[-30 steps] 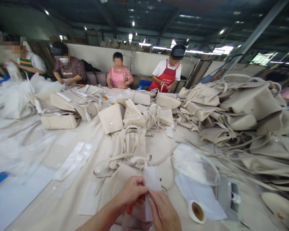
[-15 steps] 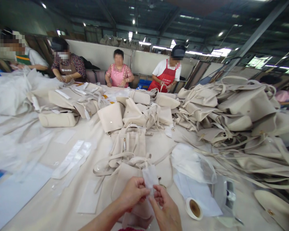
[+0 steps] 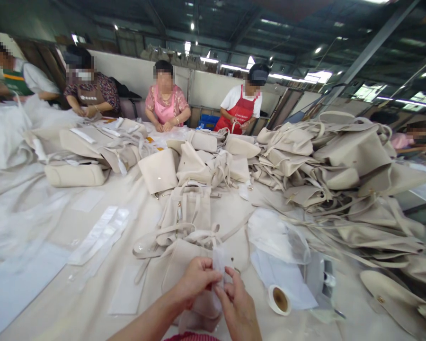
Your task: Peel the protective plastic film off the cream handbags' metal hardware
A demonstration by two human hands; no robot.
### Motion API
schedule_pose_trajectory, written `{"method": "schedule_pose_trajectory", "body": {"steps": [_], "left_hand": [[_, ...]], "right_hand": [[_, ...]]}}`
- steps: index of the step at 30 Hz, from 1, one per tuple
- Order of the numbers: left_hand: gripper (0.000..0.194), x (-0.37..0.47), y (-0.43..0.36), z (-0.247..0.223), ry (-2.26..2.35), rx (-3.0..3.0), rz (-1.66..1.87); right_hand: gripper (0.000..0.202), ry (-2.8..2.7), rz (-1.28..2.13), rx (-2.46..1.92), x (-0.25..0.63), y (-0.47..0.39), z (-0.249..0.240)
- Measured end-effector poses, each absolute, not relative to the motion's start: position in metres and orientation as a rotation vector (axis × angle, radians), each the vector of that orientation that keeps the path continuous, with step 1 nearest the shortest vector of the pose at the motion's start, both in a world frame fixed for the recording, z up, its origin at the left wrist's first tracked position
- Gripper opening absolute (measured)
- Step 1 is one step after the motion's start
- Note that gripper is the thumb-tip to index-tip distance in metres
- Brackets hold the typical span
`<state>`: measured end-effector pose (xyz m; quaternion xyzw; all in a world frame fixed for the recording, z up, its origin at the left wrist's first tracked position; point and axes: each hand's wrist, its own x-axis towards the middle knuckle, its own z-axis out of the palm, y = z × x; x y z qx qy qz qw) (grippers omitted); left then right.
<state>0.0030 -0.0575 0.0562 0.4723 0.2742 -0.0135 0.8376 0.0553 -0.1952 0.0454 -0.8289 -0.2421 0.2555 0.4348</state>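
A beige bag (image 3: 181, 265) lies on the table in front of me, its strap and a white translucent wrap (image 3: 218, 258) standing up near its middle. My left hand (image 3: 199, 279) pinches the wrap from the left, thumb against curled fingers. From the right, my right hand (image 3: 236, 293) pinches the same wrap lower down, its thumb and index finger close to the left thumb. Behind the hands is another beige bag (image 3: 188, 208) with handles and a small zip pull.
Beige bags are piled at the right (image 3: 355, 151) and at the back left (image 3: 92, 147). A tape roll (image 3: 279, 300), a tape dispenser (image 3: 328, 282) and white sheets (image 3: 282, 274) lie right of my hands. Clear plastic strips (image 3: 99, 237) lie left. Several people stand across the table.
The wrap looks narrower, folded closer around the strap, and my hands have drawn slightly nearer each other. The whole view has shifted a little, with the scene moving left.
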Motion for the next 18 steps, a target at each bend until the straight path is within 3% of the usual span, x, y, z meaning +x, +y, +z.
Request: {"method": "schedule_pose_trajectory", "body": {"steps": [6,8,13,18], "left_hand": [[0.019,0.013,-0.054,0.062,0.663,1.002,-0.013],[0.020,0.015,-0.051,0.062,0.668,0.985,-0.010],[0.024,0.017,-0.048,0.059,0.660,0.979,-0.026],[0.028,0.018,-0.050,0.058,0.662,0.975,-0.031]], "right_hand": [[0.076,-0.369,0.595,-1.934,0.038,-0.209,0.017],[0.070,-0.277,0.488,-1.975,0.036,-0.216,0.016],[0.033,-0.365,0.123,-2.152,0.044,-0.221,0.045],[0.040,-0.182,0.484,-1.987,0.048,-0.204,0.058]]}}
